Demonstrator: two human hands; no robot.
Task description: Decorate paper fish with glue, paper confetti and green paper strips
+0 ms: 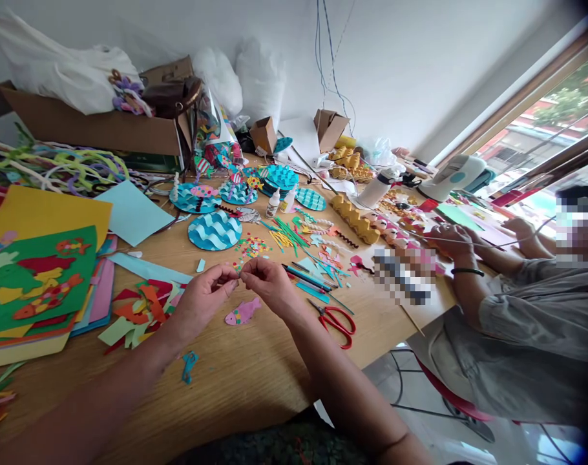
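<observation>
My left hand [207, 296] and my right hand [271, 285] meet over the table, both pinched at the fingertips. Whatever lies between the fingers is too small to make out. Just below them a pink paper fish [243, 312] with coloured dots near its head lies flat. Behind the fingertips is a scatter of small paper dots [253, 246]. Red-handled scissors [337, 320] rest to the right of my right hand, near some dark pencils [313, 276]. A small blue paper piece [189, 366] lies nearer to me.
Paper scraps [143, 310] and stacked coloured sheets [46, 284] lie left. Blue wavy paper discs [215, 230] and small glue bottles [273, 203] stand behind. Another person's hands [451, 240] work at the right, near a yellow egg-carton strip [355, 219]. The table's front edge runs below.
</observation>
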